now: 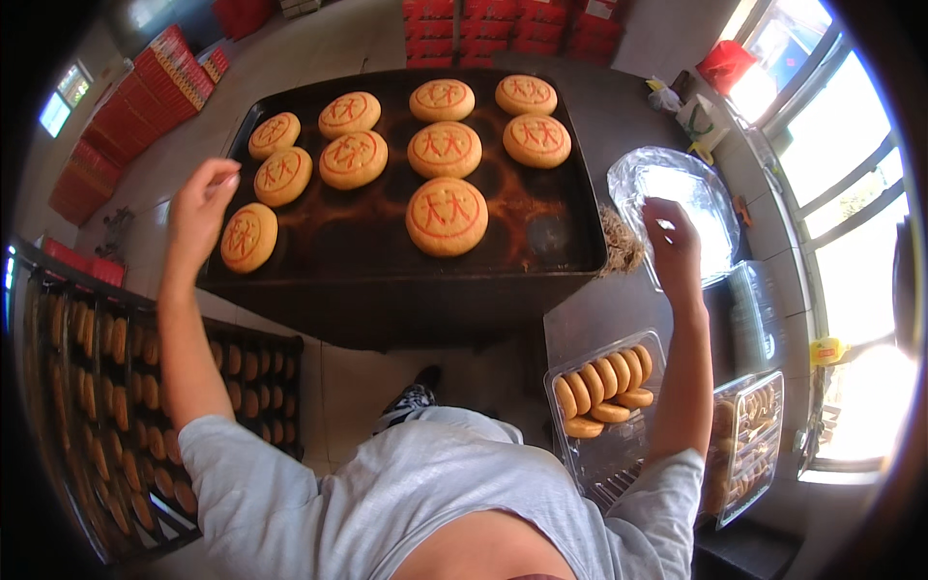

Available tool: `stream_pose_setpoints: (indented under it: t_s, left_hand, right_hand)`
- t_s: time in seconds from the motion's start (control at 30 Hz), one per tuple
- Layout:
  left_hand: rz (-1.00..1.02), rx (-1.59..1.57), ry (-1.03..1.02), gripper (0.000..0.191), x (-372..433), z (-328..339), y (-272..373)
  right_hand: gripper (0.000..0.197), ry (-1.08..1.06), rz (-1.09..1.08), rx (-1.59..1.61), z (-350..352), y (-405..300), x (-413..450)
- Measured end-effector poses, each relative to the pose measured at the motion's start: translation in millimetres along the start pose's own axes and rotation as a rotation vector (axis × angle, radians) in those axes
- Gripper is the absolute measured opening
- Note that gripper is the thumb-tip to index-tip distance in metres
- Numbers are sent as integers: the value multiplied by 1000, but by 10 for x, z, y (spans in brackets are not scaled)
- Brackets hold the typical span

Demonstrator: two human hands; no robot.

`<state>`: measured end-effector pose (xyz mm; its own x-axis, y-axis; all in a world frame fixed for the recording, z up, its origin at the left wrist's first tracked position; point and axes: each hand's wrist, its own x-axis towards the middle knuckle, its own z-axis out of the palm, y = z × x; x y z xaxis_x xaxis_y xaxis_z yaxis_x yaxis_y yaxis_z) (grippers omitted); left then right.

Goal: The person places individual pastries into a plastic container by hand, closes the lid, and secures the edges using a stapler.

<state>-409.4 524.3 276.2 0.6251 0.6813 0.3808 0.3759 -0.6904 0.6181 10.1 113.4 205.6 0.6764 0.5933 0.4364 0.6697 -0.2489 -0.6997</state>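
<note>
A dark metal baking tray point(348, 232) lies before me. Several round golden pastries point(447, 217) rest on it, each stamped with a red ring and red characters. My left hand point(206, 192) hovers at the tray's left rim, fingers loosely bent, with nothing visible in it. Nearest to it are the lower-left pastry point(249, 238) and the one above it point(283, 177). Off the tray's right side, my right hand point(672, 232) hangs over a shiny clear plastic bag or wrap point(631, 174). A small gap shows between its thumb and fingers, and it appears to hold nothing.
A frayed fibre bundle point(620, 243) touches the tray's right corner. Right of me, a clear plastic box point(609, 464) holds plain pastries, with a filled box point(754, 442) beyond. A rack of pastries point(145, 406) stands at my left. Red cartons point(138, 130) are stacked behind.
</note>
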Motion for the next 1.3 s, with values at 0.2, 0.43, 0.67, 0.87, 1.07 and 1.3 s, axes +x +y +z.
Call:
stream_pose_setpoints:
  t_s: [0.2,0.43,0.67,0.87,1.07,1.3]
  left_hand:
    - [-185,-75,-91,14,134,-502,-813]
    - [-263,-131,-290,22,724,-562,-1114]
    - [-243,47,-263,62,1480,61,-1495]
    - [-163,51,-233,90,1707,559,-1494]
    - [-291,-364,-61,69,1513,271,-1397]
    - [-405,-808,-291,61,256,-356,-722]
  right_hand:
    - [43,-205,-245,-476,875,-540,1059]
    - [74,-484,-44,-654,1176,-544,1447]
    - [79,-250,-202,-387,1465,-926,1097]
    - [54,-252,347,564,1453,-969,1175]
    - [40,-503,444,646,1952,-1344,1253]
    - [44,-647,530,503,1880,-1328,1289]
